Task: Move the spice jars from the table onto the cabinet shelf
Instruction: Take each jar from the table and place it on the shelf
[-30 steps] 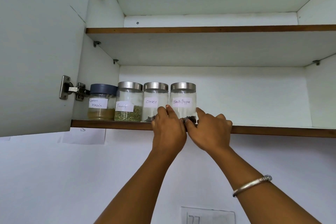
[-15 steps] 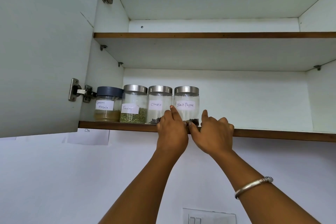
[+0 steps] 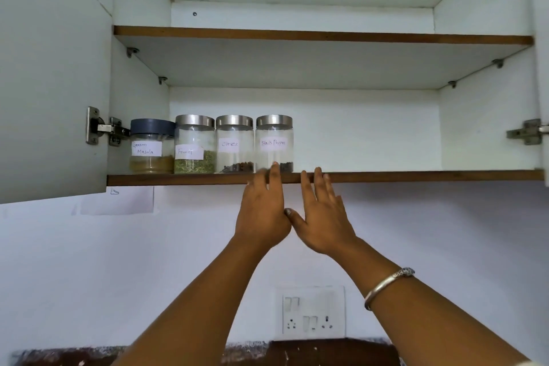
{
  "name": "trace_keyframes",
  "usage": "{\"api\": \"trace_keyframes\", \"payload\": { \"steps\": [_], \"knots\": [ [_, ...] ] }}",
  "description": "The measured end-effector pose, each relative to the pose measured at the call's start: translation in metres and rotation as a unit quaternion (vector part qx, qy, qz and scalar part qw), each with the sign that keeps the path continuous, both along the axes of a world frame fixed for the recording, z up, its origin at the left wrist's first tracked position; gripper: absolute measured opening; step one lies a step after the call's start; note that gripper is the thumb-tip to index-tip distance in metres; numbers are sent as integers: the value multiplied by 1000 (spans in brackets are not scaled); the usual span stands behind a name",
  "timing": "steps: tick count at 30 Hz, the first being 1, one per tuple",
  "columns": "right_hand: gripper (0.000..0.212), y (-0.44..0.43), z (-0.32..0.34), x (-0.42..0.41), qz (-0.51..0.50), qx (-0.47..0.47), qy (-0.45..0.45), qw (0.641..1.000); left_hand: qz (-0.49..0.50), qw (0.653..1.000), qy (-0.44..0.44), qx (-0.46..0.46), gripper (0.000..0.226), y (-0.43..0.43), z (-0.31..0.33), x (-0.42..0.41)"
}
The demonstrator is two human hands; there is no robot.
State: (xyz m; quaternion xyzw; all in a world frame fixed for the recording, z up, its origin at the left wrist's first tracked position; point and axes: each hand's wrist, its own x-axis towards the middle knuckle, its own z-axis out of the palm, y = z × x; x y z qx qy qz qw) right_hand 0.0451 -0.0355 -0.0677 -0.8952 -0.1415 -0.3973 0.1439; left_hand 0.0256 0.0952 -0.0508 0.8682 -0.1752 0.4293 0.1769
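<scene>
Jars [image 3: 234, 142], 4 in a row on shelf [image 3: 416, 176], left hand [image 3: 263, 211] released just below pepper jar [image 3: 274, 142], right hand [image 3: 322, 217] released beside it, fingers straight

Four labelled spice jars [image 3: 234, 145] stand upright, side by side — left end of the shelf [image 3: 416, 176] (one grey-lidded).
</scene>
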Motion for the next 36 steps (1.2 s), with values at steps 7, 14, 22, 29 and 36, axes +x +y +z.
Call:
{"api": "trace_keyframes", "payload": {
  "steps": [7,14,22,29,36],
  "knots": [
    [81,-51,-83,-35,-70,0,121,990,-95,985,119,80,84,-46,-94,-12],
    [74,-139,-179,-73,-100,45,230,967,-193,946,218,145,85,-134,-179,-25],
    [69,-278,-302,-81,-175,77,315,930,-244,892,353,141,88,-276,-296,-24],
    [63,-368,-390,-82,-190,53,383,903,-238,858,433,137,77,-370,-398,-7],
    [67,-423,-444,-72,-208,112,386,892,-222,840,482,113,83,-424,-452,11]
  ]
}}
